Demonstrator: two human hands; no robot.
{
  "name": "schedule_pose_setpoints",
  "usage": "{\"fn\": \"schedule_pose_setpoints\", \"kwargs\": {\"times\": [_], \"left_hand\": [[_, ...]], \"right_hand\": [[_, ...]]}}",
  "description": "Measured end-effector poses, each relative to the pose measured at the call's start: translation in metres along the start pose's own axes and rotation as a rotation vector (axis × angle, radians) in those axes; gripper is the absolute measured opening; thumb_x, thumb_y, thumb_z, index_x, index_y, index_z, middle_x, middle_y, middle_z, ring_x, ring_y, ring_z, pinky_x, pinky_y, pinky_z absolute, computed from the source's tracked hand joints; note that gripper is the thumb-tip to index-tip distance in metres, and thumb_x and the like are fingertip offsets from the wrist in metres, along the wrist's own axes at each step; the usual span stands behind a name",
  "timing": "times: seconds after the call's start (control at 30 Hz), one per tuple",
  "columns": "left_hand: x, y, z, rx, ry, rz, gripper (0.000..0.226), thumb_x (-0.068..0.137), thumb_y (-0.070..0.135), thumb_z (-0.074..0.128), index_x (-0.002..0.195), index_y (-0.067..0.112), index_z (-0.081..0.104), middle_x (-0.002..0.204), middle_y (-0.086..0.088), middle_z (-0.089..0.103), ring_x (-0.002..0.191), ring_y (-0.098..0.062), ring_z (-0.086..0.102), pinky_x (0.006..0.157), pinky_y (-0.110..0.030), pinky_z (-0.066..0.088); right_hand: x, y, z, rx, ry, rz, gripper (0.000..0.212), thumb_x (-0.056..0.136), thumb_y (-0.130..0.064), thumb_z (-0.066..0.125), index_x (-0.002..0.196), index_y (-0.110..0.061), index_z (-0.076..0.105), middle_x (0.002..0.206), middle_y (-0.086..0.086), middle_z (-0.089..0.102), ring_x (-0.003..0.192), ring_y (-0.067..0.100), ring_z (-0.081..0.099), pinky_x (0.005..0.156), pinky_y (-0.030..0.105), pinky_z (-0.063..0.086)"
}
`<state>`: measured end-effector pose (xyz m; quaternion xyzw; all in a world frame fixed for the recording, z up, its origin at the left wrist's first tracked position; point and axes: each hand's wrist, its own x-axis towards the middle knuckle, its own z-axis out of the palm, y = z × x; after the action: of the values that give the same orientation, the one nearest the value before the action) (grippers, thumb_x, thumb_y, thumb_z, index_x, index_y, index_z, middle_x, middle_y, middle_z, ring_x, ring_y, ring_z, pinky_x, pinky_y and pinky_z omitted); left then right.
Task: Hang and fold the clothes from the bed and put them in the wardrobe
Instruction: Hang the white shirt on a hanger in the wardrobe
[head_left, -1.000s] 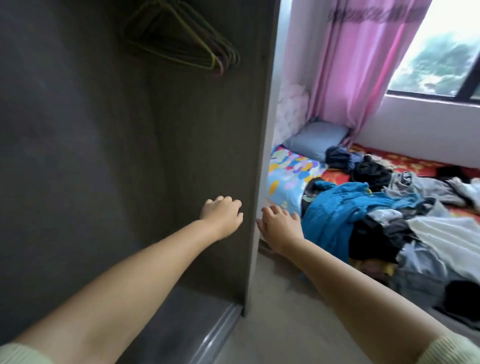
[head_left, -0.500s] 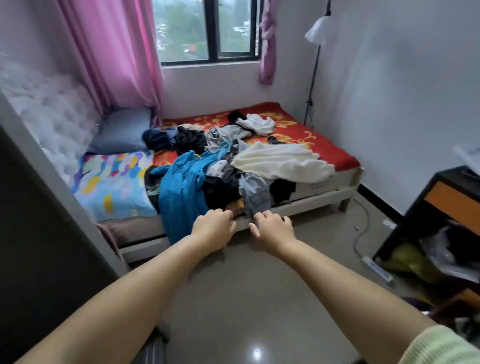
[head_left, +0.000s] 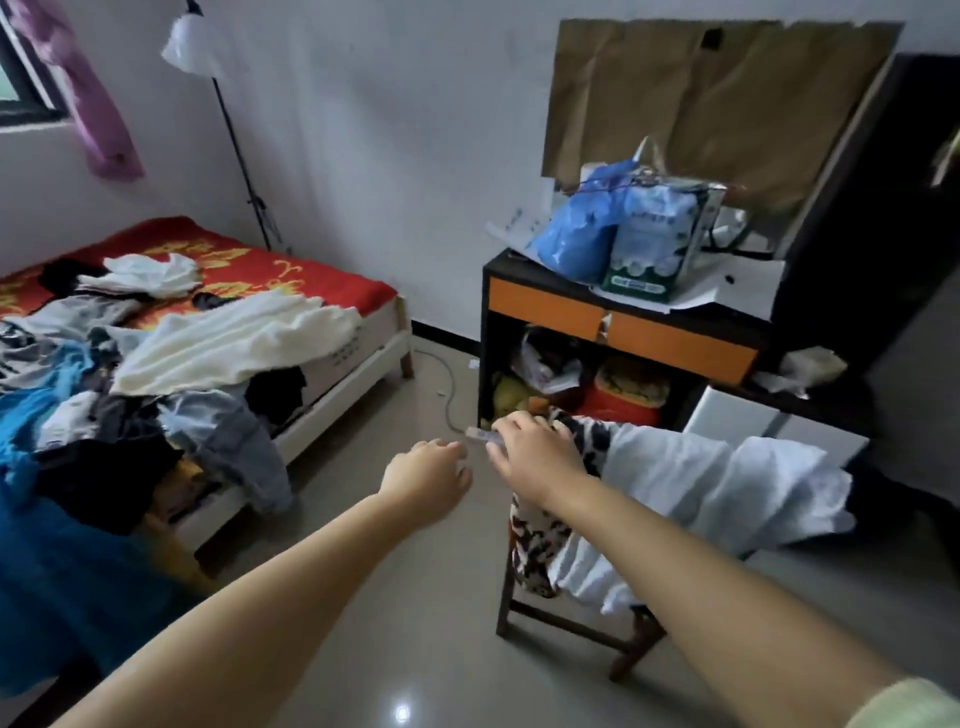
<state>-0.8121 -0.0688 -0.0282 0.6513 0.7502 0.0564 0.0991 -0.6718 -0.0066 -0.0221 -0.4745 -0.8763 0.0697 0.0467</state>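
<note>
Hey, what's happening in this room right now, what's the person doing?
A person stands between a bed heaped with unfolded clothes and a chair draped with a white cloth and a patterned one. Both arms reach forward. The right hand is over the chair's cloths; the left hand hovers empty above the floor. Nothing is picked up, and the clothes on the bed are unsorted.

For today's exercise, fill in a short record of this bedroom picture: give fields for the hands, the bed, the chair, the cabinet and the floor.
left hand: stretched forward over the floor, empty
right hand: stretched forward over the chair's clothes, empty
bed: red cover, heaped with unfolded clothes
chair: wooden, draped with a white cloth and a spotted garment
cabinet: black with orange drawer, blue bags on top
floor: glossy tiles, a cable near the cabinet
</note>
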Motion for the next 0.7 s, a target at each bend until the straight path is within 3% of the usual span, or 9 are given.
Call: {"fn": "schedule_pose_setpoints", "kwargs": {"times": [0.17, 0.3, 0.4, 0.5, 0.57, 0.63, 0.7], "left_hand": [[0.028, 0.068, 0.003, 0.000, 0.126, 0.184, 0.036, 0.099, 0.038, 0.037, 0.127, 0.024, 0.054, 0.123, 0.000, 0.057, 0.112, -0.022, 0.052, 0.087, -0.033, 0.043], [0.059, 0.121, 0.004, 0.019, 0.305, 0.384, 0.036, 0.098, 0.031, 0.040, 0.131, 0.023, 0.051, 0.123, 0.000, 0.053, 0.115, -0.022, 0.048, 0.093, -0.033, 0.038], [0.077, 0.152, 0.015, 0.083, 0.251, 0.456, 0.033, 0.098, 0.027, 0.039, 0.127, 0.019, 0.052, 0.121, -0.002, 0.052, 0.114, -0.023, 0.047, 0.095, -0.032, 0.035], [0.093, 0.162, 0.038, 0.109, 0.092, 0.352, 0.037, 0.101, 0.028, 0.032, 0.134, 0.021, 0.046, 0.130, -0.002, 0.049, 0.122, -0.022, 0.043, 0.103, -0.033, 0.031], [0.095, 0.155, 0.049, 0.057, 0.024, 0.298, 0.042, 0.102, 0.029, 0.030, 0.143, 0.022, 0.036, 0.140, -0.003, 0.043, 0.131, -0.023, 0.035, 0.109, -0.035, 0.027], [0.093, 0.148, 0.055, 0.041, 0.012, 0.282, 0.046, 0.103, 0.032, 0.029, 0.148, 0.024, 0.027, 0.148, -0.001, 0.034, 0.138, -0.022, 0.026, 0.111, -0.037, 0.025], [0.093, 0.143, 0.057, 0.049, 0.004, 0.267, 0.047, 0.103, 0.030, 0.029, 0.149, 0.026, 0.023, 0.151, 0.001, 0.028, 0.141, -0.021, 0.022, 0.112, -0.038, 0.026]], "right_hand": [[-0.013, 0.079, -0.036, 0.031, 0.083, 0.058, 0.039, 0.100, -0.034, 0.033, 0.134, -0.020, 0.047, 0.138, 0.001, 0.046, 0.126, 0.022, 0.042, 0.105, 0.041, 0.030], [-0.026, 0.153, -0.052, 0.011, -0.043, 0.066, 0.043, 0.098, -0.039, 0.038, 0.137, -0.023, 0.042, 0.139, 0.001, 0.044, 0.124, 0.022, 0.044, 0.098, 0.038, 0.039], [-0.040, 0.193, -0.049, -0.003, -0.254, 0.072, 0.055, 0.093, -0.043, 0.049, 0.144, -0.027, 0.033, 0.140, 0.000, 0.040, 0.125, 0.022, 0.043, 0.098, 0.040, 0.042], [-0.046, 0.223, -0.040, -0.059, -0.262, 0.024, 0.058, 0.094, -0.041, 0.050, 0.146, -0.027, 0.029, 0.143, -0.001, 0.039, 0.129, 0.022, 0.039, 0.102, 0.039, 0.038], [-0.044, 0.233, -0.042, -0.093, -0.216, -0.002, 0.046, 0.096, -0.038, 0.049, 0.139, -0.023, 0.040, 0.134, 0.001, 0.046, 0.122, 0.022, 0.044, 0.095, 0.035, 0.040], [-0.038, 0.239, -0.048, -0.077, -0.183, -0.021, 0.028, 0.095, -0.037, 0.050, 0.116, -0.020, 0.052, 0.115, 0.001, 0.052, 0.107, 0.022, 0.049, 0.082, 0.034, 0.042], [-0.030, 0.242, -0.056, -0.040, -0.183, -0.042, 0.016, 0.095, -0.036, 0.051, 0.092, -0.020, 0.051, 0.099, -0.001, 0.052, 0.093, 0.022, 0.052, 0.074, 0.035, 0.043]]}}
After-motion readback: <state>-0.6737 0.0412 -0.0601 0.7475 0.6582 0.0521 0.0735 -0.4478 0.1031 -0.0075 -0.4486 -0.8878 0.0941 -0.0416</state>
